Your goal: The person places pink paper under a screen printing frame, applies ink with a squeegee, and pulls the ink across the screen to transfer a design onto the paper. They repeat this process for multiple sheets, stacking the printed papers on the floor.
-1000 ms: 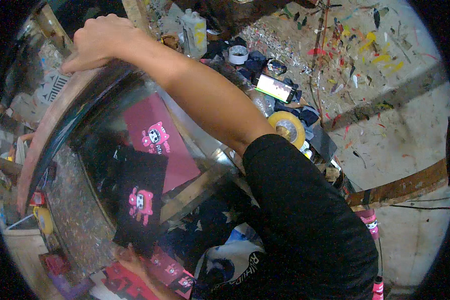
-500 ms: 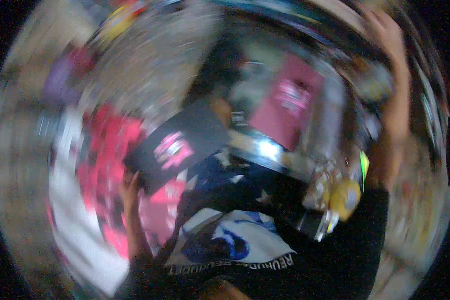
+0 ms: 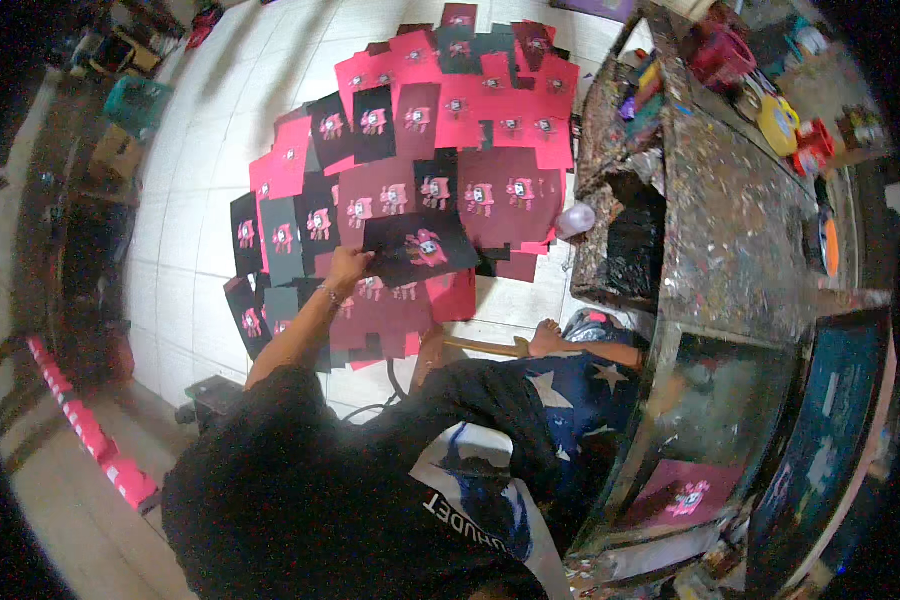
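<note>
My left hand [image 3: 350, 268] reaches out over the floor and pinches the left edge of a black printed sheet [image 3: 385, 252]. A pink cartoon figure with a white face is on the sheet, which hangs above other laid-out sheets. Beneath and around it spread many overlapping printed sheets, among them a pink sheet [image 3: 558, 85], a maroon sheet [image 3: 490, 225] and a dark grey sheet [image 3: 282, 215], all bearing similar figures. My right hand is out of view. On the right, a maroon sheet [image 3: 660, 488] with the same print lies on the workbench's lower surface.
A paint-stained workbench [image 3: 730, 200] stands on the right, with a framed screen [image 3: 815, 450] leaning beside it. A yellow container [image 3: 775, 125] and a red tub [image 3: 720, 55] are at the far right. My bare foot [image 3: 548, 340] rests near the bench. White floor tiles [image 3: 185, 200] extend leftward.
The view has swung left, from the bench to the sheets on the floor. My left hand has carried the black sheet outward over them. My right arm, raised earlier, has left the view.
</note>
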Available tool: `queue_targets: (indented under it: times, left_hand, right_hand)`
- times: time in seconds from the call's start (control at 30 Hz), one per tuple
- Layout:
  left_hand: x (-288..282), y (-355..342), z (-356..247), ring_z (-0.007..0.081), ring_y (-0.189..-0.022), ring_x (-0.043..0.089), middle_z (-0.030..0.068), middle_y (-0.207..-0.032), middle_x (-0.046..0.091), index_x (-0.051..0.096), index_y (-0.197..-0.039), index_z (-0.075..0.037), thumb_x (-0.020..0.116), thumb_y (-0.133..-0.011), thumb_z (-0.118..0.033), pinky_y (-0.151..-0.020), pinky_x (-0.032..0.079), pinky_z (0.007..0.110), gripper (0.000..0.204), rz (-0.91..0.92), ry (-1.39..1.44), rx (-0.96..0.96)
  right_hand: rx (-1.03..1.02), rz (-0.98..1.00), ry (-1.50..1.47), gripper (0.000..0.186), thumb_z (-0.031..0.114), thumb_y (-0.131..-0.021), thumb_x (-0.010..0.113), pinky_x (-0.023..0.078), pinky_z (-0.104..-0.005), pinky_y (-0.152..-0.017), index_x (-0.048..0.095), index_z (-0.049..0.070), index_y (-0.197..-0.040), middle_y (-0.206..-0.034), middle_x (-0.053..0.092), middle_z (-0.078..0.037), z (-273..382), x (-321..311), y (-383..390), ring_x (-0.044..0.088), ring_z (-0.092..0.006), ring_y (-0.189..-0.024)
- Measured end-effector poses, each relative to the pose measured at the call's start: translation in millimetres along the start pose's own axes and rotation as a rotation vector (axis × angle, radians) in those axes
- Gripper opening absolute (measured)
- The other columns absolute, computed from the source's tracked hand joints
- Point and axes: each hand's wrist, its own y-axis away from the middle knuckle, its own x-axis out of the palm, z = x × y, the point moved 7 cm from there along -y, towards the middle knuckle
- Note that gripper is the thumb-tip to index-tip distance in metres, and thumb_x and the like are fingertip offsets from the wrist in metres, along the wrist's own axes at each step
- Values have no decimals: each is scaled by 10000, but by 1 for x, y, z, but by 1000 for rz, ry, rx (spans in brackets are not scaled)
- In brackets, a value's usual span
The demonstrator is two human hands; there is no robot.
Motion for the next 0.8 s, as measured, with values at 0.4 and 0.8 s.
queue_targets:
  times: [0.4, 0.8]
  left_hand:
    - [-38, -91, 91, 272, -692, 685, 103, -758, 696, 741, -882, -118, 739, -888, -196, -580, 525, 419, 79, -192, -1063, 295]
    - [232, -213, -31, 442, -851, 688, 215, -903, 718, 691, -985, -48, 660, -978, -308, -683, 551, 516, 262, -76, -802, 369]
  right_hand:
    - [26, -86, 21, 494, 412, -1055, 573, 449, -391, -643, 716, -16, -1256, -739, 584, -88, 45, -16, 31, 530, -212, -678]
    - [114, -51, 63, 612, 454, -1074, 525, 505, -437, -726, 688, -109, -1251, -942, 738, -208, 89, -28, 52, 620, -280, -769]
